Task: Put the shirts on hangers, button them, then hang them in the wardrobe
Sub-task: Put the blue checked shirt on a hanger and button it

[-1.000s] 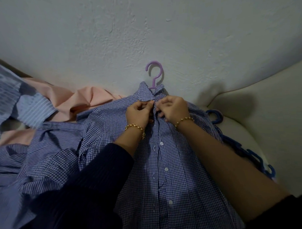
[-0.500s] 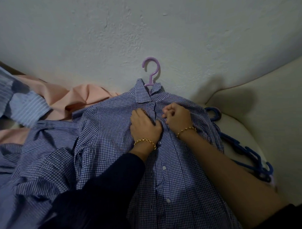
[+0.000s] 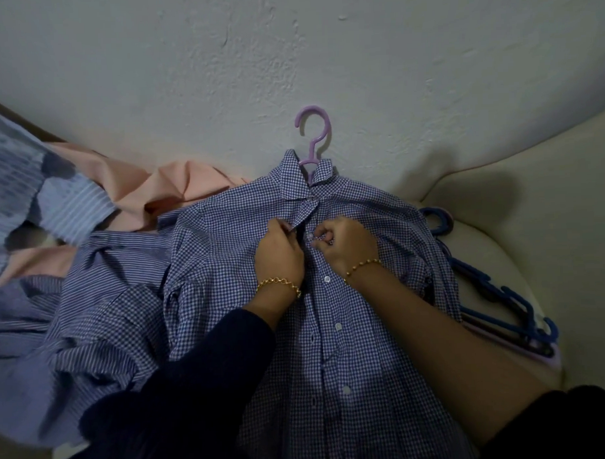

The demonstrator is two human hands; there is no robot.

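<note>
Checked shirt lengthwise, collar toward wall, left hand, right hand, fingers pinching placket

Left hand, right hand near-touching, fingers curled, pinching; forearms converge.

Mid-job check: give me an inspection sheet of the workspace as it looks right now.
Surface: cream cushioned seat, largely covered by clothes.
Job's things: blue checked shirt front-up on purple hanger, lower buttons not yet done; striped shirts and peach garment heaped left; blue hangers piled right.
Clutter: patterned cloth, far left.
Hands: left hand pinches the placket edge; right hand pinches the button side, just below the collar.
Cables: nothing seen.
Surroundings: textured white wall behind.
</note>
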